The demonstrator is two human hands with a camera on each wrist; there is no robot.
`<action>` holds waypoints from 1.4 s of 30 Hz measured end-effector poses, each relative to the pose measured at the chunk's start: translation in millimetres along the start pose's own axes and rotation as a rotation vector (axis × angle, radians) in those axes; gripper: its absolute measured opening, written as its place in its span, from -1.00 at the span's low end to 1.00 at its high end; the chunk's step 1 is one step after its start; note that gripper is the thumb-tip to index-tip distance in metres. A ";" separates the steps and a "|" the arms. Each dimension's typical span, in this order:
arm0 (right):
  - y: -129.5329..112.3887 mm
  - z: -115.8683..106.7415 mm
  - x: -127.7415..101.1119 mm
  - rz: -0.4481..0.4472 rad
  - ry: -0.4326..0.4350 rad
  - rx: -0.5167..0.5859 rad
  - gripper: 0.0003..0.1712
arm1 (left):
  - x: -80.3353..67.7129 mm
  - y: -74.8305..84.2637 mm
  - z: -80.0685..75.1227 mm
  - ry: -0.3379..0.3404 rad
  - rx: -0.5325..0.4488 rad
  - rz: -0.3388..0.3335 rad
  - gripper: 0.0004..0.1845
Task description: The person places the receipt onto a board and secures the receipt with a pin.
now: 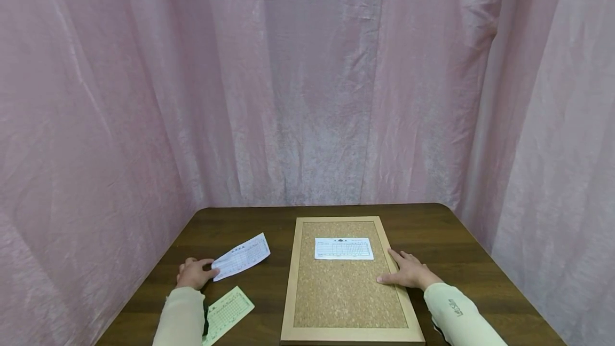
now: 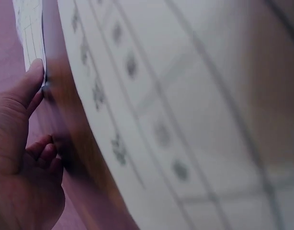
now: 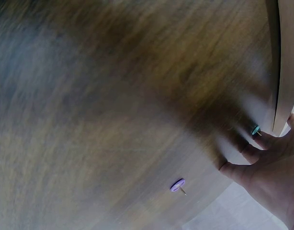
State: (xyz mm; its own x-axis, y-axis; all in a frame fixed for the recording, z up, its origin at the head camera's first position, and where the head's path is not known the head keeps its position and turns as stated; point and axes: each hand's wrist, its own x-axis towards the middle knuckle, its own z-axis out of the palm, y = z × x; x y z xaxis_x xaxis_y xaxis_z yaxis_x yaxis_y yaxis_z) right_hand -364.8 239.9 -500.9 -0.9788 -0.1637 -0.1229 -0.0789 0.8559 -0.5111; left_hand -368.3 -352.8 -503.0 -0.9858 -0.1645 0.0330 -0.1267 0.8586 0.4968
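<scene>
In the head view a wood-framed cork board (image 1: 351, 303) lies on the table. A white printed form (image 1: 344, 249) sits flat on its upper part. My right hand (image 1: 408, 271) is at the board's right edge, thumb over the cork and fingers spread across the frame toward the table. At the left, my left hand (image 1: 194, 274) pinches the near-left corner of another white printed form (image 1: 242, 256) between thumb and finger. That form is tilted and slightly bowed. A green printed form (image 1: 228, 314) lies beside my left forearm, partly hidden by the sleeve.
In the right wrist view, a purple thumbtack (image 3: 177, 185) and a teal thumbtack (image 3: 255, 130) lie on the table, the teal one close to the fingers. The dark wood table (image 1: 274, 223) has rounded far corners. Pink curtains (image 1: 322, 95) hang around it.
</scene>
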 end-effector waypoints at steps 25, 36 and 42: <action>1.5 1.5 2.6 0.010 -0.002 -0.013 0.28 | 8.5 2.8 5.0 0.039 0.028 -0.040 -0.37; 0.4 -0.1 0.5 0.013 -0.010 0.013 0.26 | 13.8 0.6 10.1 0.099 -0.045 -0.054 -0.61; -0.7 -1.4 -1.2 0.006 -0.006 0.015 0.25 | 16.5 4.5 12.4 0.123 -0.086 -0.076 -0.72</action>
State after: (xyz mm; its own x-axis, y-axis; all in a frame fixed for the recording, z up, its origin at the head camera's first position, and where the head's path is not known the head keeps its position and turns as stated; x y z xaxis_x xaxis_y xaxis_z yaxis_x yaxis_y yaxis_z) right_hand -363.8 240.2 -499.2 -0.9780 -0.1616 -0.1316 -0.0700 0.8496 -0.5228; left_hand -386.5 -345.6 -510.9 -0.9521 -0.2901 0.0963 -0.1850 0.7979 0.5737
